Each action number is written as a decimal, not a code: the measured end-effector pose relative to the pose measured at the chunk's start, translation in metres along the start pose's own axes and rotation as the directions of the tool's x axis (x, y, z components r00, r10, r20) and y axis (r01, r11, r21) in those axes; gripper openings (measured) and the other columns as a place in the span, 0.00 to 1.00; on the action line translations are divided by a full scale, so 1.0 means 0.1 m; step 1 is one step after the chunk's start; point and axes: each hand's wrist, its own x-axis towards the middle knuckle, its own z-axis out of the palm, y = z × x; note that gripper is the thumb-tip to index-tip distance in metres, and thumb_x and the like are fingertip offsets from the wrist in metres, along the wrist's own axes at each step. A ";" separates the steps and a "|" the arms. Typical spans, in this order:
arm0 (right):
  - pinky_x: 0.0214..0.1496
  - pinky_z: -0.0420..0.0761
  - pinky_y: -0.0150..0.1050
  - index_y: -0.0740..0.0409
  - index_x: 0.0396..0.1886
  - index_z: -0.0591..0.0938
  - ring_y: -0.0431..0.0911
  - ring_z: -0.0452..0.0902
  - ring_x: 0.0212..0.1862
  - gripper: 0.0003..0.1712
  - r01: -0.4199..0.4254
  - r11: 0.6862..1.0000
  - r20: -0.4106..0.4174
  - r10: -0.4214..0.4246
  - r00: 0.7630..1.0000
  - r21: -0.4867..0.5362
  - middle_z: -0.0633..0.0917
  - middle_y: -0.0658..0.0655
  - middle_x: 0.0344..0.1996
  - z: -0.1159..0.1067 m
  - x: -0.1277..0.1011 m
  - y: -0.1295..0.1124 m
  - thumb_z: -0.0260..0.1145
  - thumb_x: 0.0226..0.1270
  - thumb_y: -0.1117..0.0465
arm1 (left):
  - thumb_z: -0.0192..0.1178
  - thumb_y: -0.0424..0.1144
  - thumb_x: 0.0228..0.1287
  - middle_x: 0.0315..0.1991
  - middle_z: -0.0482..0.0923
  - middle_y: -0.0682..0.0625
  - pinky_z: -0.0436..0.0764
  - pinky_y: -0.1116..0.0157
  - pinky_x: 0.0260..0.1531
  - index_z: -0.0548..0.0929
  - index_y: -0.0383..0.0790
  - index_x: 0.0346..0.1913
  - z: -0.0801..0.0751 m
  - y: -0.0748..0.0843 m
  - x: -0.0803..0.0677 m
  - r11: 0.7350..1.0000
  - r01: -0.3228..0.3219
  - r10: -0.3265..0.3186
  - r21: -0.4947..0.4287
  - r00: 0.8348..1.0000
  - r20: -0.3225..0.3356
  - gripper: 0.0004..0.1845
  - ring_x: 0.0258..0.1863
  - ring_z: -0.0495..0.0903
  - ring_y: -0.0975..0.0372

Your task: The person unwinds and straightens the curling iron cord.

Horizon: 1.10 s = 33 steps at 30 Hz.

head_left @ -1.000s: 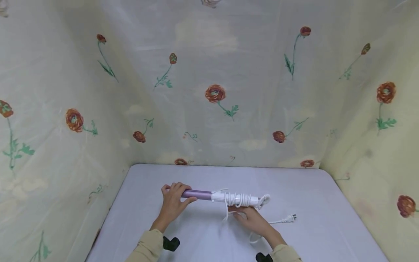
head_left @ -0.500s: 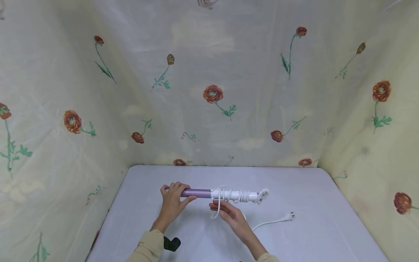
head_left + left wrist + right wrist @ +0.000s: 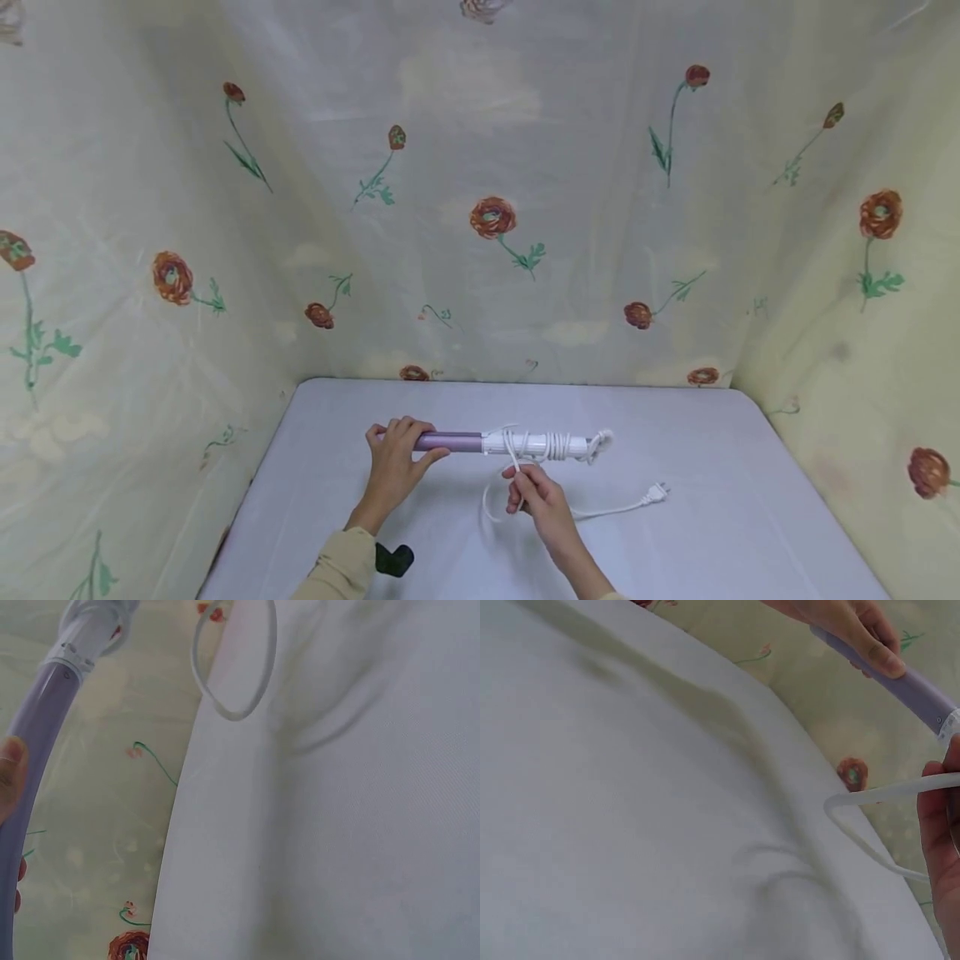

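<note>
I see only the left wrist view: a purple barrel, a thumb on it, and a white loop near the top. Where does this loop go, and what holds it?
Observer: In the head view, the right hand pinches the white cord just below the curling iron; the loop hangs from those fingers.
Operator: Is the cord already around the iron?
Observer: Partly. Several turns wrap the white handle, to the right of the purple barrel.
Operator: And the plug?
Observer: The plug lies free on the table, to the right of the right hand.
Operator: Where does my left hand grip?
Observer: The left hand grips the far left end of the purple barrel.
</note>
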 end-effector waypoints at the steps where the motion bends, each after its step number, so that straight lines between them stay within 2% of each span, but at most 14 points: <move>1: 0.38 0.79 0.34 0.71 0.44 0.76 0.41 0.76 0.27 0.20 -0.014 1.000 -0.005 0.014 1.000 0.021 0.74 0.52 0.24 -0.01 -0.01 0.03 0.52 0.73 0.55 | 0.69 0.56 0.48 0.37 0.80 0.53 0.53 0.48 0.50 0.81 0.48 0.42 0.01 0.00 0.00 1.000 -0.003 0.003 -0.003 1.000 -0.004 0.22 0.37 0.72 0.59; 5: 0.43 0.78 0.33 0.75 0.41 0.74 0.40 0.78 0.31 0.24 -0.033 0.998 -0.010 0.034 0.999 0.054 0.76 0.51 0.24 -0.02 -0.04 0.10 0.52 0.73 0.53 | 0.69 0.55 0.48 0.36 0.80 0.52 0.54 0.48 0.50 0.81 0.48 0.42 0.00 0.01 0.02 1.000 -0.003 0.003 -0.006 1.000 -0.013 0.21 0.37 0.72 0.59; 9: 0.37 0.78 0.32 0.76 0.39 0.72 0.39 0.75 0.27 0.23 0.008 1.000 -0.029 -0.007 1.000 0.030 0.74 0.51 0.23 -0.05 -0.08 0.09 0.51 0.74 0.55 | 0.70 0.55 0.49 0.37 0.80 0.52 0.54 0.48 0.51 0.81 0.47 0.42 -0.01 0.01 0.03 1.000 0.005 -0.005 -0.004 1.000 -0.015 0.21 0.37 0.72 0.58; 15: 0.23 0.71 0.32 0.71 0.35 0.74 0.36 0.65 0.21 0.18 0.160 0.983 -0.048 -0.165 0.985 -0.093 0.68 0.49 0.19 -0.14 -0.11 -0.05 0.49 0.75 0.58 | 0.71 0.53 0.48 0.37 0.80 0.52 0.55 0.48 0.51 0.81 0.47 0.42 -0.02 -0.01 0.00 1.000 0.012 -0.012 0.008 1.000 -0.020 0.21 0.37 0.72 0.58; 18: 0.20 0.67 0.33 0.66 0.34 0.77 0.35 0.63 0.19 0.16 0.199 0.964 -0.036 -0.208 0.977 -0.178 0.68 0.48 0.18 -0.19 -0.09 -0.14 0.50 0.75 0.58 | 0.71 0.53 0.48 0.37 0.80 0.51 0.55 0.48 0.50 0.81 0.46 0.42 -0.03 -0.03 -0.01 1.000 0.013 -0.013 0.001 1.000 -0.016 0.21 0.37 0.72 0.58; 20: 0.20 0.66 0.32 0.62 0.34 0.78 0.34 0.62 0.20 0.14 0.232 0.935 -0.030 -0.249 0.968 -0.269 0.69 0.48 0.19 -0.24 -0.07 -0.21 0.51 0.74 0.58 | 0.70 0.53 0.49 0.37 0.80 0.52 0.54 0.48 0.50 0.81 0.47 0.42 -0.04 -0.04 0.00 1.000 0.015 -0.015 -0.006 1.000 -0.010 0.21 0.37 0.72 0.58; 22: 0.21 0.66 0.31 0.57 0.32 0.80 0.34 0.62 0.20 0.12 0.266 0.883 -0.020 -0.296 0.955 -0.387 0.70 0.48 0.18 -0.29 -0.05 -0.28 0.54 0.73 0.58 | 0.70 0.54 0.49 0.37 0.80 0.52 0.54 0.48 0.51 0.81 0.47 0.42 -0.05 -0.05 0.00 1.000 0.020 -0.020 -0.009 1.000 0.002 0.21 0.37 0.72 0.58; 24: 0.21 0.65 0.30 0.53 0.31 0.81 0.32 0.61 0.20 0.11 0.295 0.812 0.002 -0.340 0.940 -0.503 0.73 0.47 0.18 -0.35 -0.04 -0.35 0.56 0.72 0.58 | 0.69 0.55 0.49 0.37 0.80 0.52 0.54 0.49 0.51 0.81 0.47 0.42 -0.06 -0.07 0.00 1.000 0.023 -0.023 -0.009 1.000 0.014 0.21 0.37 0.72 0.59; 27: 0.21 0.65 0.29 0.53 0.30 0.82 0.30 0.60 0.20 0.09 0.364 0.681 0.075 -0.415 0.907 -0.636 0.75 0.46 0.18 -0.44 -0.02 -0.44 0.58 0.70 0.61 | 0.69 0.55 0.49 0.37 0.81 0.53 0.54 0.48 0.51 0.81 0.47 0.42 -0.07 -0.08 -0.01 1.000 0.020 -0.020 -0.010 1.000 0.021 0.21 0.38 0.73 0.59; 33: 0.21 0.65 0.26 0.55 0.29 0.84 0.27 0.61 0.20 0.03 0.487 0.420 0.227 -0.532 0.816 -0.766 0.76 0.40 0.19 -0.55 0.02 -0.59 0.65 0.62 0.64 | 0.69 0.56 0.48 0.37 0.80 0.53 0.54 0.48 0.51 0.81 0.48 0.42 -0.08 -0.11 -0.02 1.000 0.004 -0.005 0.009 1.000 0.031 0.21 0.39 0.73 0.59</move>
